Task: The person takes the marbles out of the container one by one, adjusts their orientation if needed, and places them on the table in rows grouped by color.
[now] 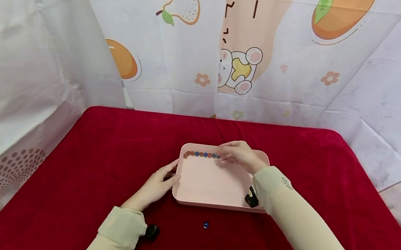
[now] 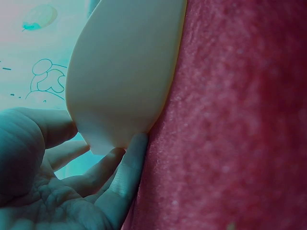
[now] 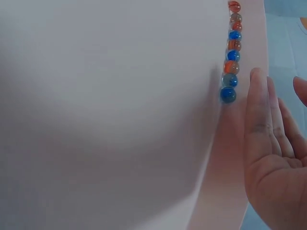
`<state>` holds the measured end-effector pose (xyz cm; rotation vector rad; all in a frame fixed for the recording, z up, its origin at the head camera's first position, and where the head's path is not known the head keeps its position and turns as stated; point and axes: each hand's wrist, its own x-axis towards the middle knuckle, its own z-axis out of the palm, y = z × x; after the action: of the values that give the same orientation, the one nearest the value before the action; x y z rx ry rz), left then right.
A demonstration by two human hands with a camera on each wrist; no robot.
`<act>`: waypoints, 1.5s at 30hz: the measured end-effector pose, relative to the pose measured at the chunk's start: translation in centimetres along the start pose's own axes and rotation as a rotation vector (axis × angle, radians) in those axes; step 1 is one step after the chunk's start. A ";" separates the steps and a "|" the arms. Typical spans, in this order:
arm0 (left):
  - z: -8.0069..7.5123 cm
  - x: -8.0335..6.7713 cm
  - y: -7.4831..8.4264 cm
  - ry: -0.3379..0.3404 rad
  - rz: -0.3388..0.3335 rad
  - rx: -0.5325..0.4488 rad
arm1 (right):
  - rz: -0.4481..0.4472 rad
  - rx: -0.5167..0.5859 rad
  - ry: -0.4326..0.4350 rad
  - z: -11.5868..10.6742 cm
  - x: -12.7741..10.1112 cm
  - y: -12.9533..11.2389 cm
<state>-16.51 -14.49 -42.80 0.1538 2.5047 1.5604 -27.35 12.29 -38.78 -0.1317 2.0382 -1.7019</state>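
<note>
Left hand (image 1: 155, 186) open, straight fingers pressed against the left wall of the pink tray (image 1: 215, 181), seemingly to steady it on the red table (image 1: 103, 149). Marbles (image 1: 201, 154) lined along the tray's far wall, alternating orange and blue. Right hand (image 1: 238, 153) arched over the far rim beside the row's end, fingers relaxed, holding nothing visible. One blue marble (image 1: 206, 225) loose on the table before the tray.

A lone blue marble (image 1: 206, 225) lies on the red cloth (image 1: 330, 196).
</note>
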 end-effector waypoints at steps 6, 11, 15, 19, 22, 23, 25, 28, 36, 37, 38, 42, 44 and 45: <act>0.1 0.0 -0.1 0.005 -0.002 0.014 | 0.004 0.019 -0.014 0.2 0.2 0.4; 0.1 0.1 -0.2 0.008 -0.003 0.022 | 0.008 0.031 -0.017 0.5 0.3 0.6; 0.1 0.1 -0.2 0.008 -0.008 0.023 | 0.022 0.041 -0.017 0.5 0.4 0.8; 0.1 0.1 -0.2 0.007 -0.010 0.019 | 0.029 0.028 -0.030 0.4 0.5 1.1; 0.1 0.1 -0.2 0.008 -0.011 0.018 | 0.026 0.019 -0.042 0.4 0.6 1.3; 0.1 0.1 -0.2 0.008 -0.012 0.018 | 0.025 0.019 -0.044 0.4 0.6 1.4; 0.1 0.1 -0.2 0.008 -0.013 0.018 | 0.026 0.020 -0.048 0.3 0.6 1.5; 0.1 0.0 -0.1 0.008 -0.011 0.018 | 0.035 0.019 -0.045 0.3 0.7 1.6; 0.0 0.0 -0.1 0.008 -0.008 0.013 | 0.063 0.030 -0.027 0.4 0.9 1.8; 0.0 -0.1 -0.1 0.008 -0.008 0.011 | 0.064 0.028 -0.026 0.4 0.9 1.8; 0.0 -0.1 0.0 0.006 -0.008 0.008 | 0.067 0.028 -0.023 0.4 1.0 1.8; 0.0 -0.1 0.1 0.005 -0.009 -0.003 | 0.064 0.022 -0.023 0.5 1.1 1.9; 0.0 -0.1 0.1 0.003 -0.010 -0.008 | 0.067 0.026 -0.020 0.5 1.1 1.9; 0.0 -0.1 0.1 0.003 -0.010 -0.010 | 0.070 0.033 -0.017 0.5 1.1 1.9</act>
<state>-16.40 -14.50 -42.67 0.1370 2.4958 1.5704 -27.67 11.81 -41.01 -0.0631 1.9785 -1.6846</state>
